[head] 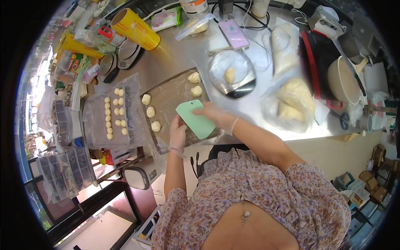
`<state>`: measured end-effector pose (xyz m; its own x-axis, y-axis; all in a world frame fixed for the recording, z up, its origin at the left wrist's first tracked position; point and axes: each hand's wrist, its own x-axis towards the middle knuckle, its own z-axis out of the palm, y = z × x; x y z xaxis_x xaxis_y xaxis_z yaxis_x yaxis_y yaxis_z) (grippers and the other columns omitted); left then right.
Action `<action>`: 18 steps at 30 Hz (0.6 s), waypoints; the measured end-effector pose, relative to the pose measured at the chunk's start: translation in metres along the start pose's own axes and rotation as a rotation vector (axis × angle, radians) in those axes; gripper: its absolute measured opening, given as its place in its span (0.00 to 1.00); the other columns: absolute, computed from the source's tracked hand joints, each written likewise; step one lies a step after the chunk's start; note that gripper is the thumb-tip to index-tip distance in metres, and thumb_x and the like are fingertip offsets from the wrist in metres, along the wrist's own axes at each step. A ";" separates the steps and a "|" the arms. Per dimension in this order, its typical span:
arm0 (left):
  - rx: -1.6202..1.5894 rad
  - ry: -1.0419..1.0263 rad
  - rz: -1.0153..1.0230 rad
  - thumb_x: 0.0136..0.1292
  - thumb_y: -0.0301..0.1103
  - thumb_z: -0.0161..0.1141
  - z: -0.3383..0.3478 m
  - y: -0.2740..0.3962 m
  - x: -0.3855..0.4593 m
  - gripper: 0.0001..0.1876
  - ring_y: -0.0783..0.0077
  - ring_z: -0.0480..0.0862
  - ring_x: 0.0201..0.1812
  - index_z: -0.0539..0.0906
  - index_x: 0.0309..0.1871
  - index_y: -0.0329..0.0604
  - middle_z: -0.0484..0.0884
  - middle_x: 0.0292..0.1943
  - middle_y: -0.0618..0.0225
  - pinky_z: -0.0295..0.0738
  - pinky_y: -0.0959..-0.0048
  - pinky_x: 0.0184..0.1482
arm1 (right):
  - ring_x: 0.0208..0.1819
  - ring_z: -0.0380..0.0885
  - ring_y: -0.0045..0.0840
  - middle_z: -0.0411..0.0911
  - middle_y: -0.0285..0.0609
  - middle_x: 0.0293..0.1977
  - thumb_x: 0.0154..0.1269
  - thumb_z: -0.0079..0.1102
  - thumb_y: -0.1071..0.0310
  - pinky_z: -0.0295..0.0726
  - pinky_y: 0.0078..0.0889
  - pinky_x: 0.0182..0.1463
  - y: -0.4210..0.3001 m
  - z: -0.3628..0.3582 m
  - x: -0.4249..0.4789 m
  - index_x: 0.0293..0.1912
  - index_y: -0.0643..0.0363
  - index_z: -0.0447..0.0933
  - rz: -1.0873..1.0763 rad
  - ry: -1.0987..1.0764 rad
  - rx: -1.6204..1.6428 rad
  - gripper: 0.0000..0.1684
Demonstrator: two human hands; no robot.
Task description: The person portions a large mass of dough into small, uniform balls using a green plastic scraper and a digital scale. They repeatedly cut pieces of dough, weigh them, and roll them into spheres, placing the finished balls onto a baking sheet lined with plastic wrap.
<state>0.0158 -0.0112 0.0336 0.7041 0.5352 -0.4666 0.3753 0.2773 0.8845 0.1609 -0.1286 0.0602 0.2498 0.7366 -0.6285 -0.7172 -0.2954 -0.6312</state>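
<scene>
My right hand (pixel 214 115), in a clear glove, grips a mint-green plastic dough scraper (pixel 196 120). Beside the scraper's left edge is my left hand (pixel 177 132), also gloved; its fingers are partly hidden behind the scraper, so whether they hold anything does not show. Both are over the near part of a film-lined baking tray (pixel 170 82) bearing several dough pieces (pixel 151 112) along its left and right sides. A small dough piece (pixel 229 75) rests on a round digital scale (pixel 232 67). To the right, a large dough mass (pixel 295 100) lies in a clear plastic bag.
Small dough balls (pixel 108 112) stand in rows on a film-covered tray (pixel 93 125) at left. A yellow cardboard tube (pixel 136 28), a phone (pixel 233 34) and cables lie farther back. At right are a cream bowl (pixel 343 80) and scissors (pixel 343 120).
</scene>
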 end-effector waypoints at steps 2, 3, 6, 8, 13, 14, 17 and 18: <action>-0.227 -0.126 0.057 0.51 0.17 0.48 0.011 0.026 -0.010 0.27 0.70 0.77 0.49 0.74 0.59 0.36 0.80 0.46 0.66 0.70 0.72 0.57 | 0.40 0.81 0.27 0.80 0.46 0.42 0.65 0.58 0.63 0.80 0.30 0.42 0.006 -0.008 0.005 0.53 0.66 0.73 0.004 -0.046 0.035 0.20; -0.344 -0.184 0.086 0.51 0.16 0.48 0.011 0.032 -0.014 0.27 0.70 0.77 0.49 0.74 0.59 0.36 0.80 0.45 0.66 0.70 0.72 0.56 | 0.40 0.81 0.27 0.80 0.46 0.42 0.65 0.58 0.63 0.80 0.30 0.42 0.007 -0.010 0.005 0.52 0.65 0.74 0.011 -0.051 0.083 0.20; -0.322 -0.288 -0.009 0.50 0.18 0.51 -0.010 0.012 -0.002 0.26 0.71 0.77 0.48 0.74 0.57 0.36 0.80 0.45 0.66 0.71 0.74 0.54 | 0.38 0.82 0.27 0.81 0.46 0.41 0.65 0.58 0.63 0.81 0.30 0.41 0.008 -0.009 0.003 0.51 0.65 0.75 0.003 0.001 0.121 0.19; -0.214 -0.221 -0.089 0.50 0.20 0.54 -0.013 0.001 0.003 0.25 0.70 0.77 0.48 0.74 0.56 0.35 0.78 0.47 0.65 0.71 0.74 0.53 | 0.36 0.82 0.27 0.81 0.46 0.40 0.65 0.58 0.62 0.81 0.31 0.40 0.008 -0.004 -0.003 0.51 0.65 0.75 -0.043 0.121 0.003 0.19; 0.257 -0.143 -0.022 0.51 0.23 0.58 -0.003 -0.009 0.011 0.25 0.69 0.75 0.49 0.74 0.57 0.35 0.71 0.50 0.62 0.71 0.73 0.52 | 0.36 0.83 0.28 0.82 0.46 0.38 0.64 0.58 0.65 0.81 0.32 0.41 0.009 -0.019 -0.018 0.52 0.65 0.74 -0.213 0.287 -0.080 0.19; 0.279 -0.098 0.029 0.52 0.24 0.57 0.001 -0.005 0.008 0.25 0.69 0.75 0.49 0.74 0.57 0.35 0.70 0.50 0.62 0.71 0.72 0.52 | 0.36 0.83 0.29 0.82 0.46 0.38 0.63 0.57 0.65 0.81 0.33 0.42 0.009 -0.023 -0.020 0.53 0.65 0.74 -0.260 0.306 -0.111 0.20; 0.215 0.147 0.241 0.54 0.26 0.58 0.037 0.041 0.002 0.24 0.67 0.74 0.52 0.74 0.58 0.38 0.71 0.51 0.60 0.71 0.72 0.54 | 0.42 0.81 0.32 0.81 0.49 0.41 0.60 0.57 0.69 0.79 0.34 0.47 0.026 -0.045 -0.011 0.56 0.64 0.70 -0.295 0.514 -0.569 0.24; 0.168 0.254 0.316 0.54 0.27 0.58 0.050 0.052 0.005 0.24 0.66 0.74 0.53 0.74 0.58 0.39 0.71 0.51 0.59 0.71 0.71 0.54 | 0.44 0.81 0.33 0.80 0.50 0.42 0.59 0.57 0.69 0.78 0.35 0.49 0.029 -0.049 -0.011 0.56 0.64 0.70 -0.330 0.515 -0.526 0.25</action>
<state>0.0692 -0.0337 0.0767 0.6372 0.7581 -0.1387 0.2728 -0.0536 0.9606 0.1687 -0.1748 0.0263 0.7557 0.5012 -0.4216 -0.1857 -0.4534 -0.8718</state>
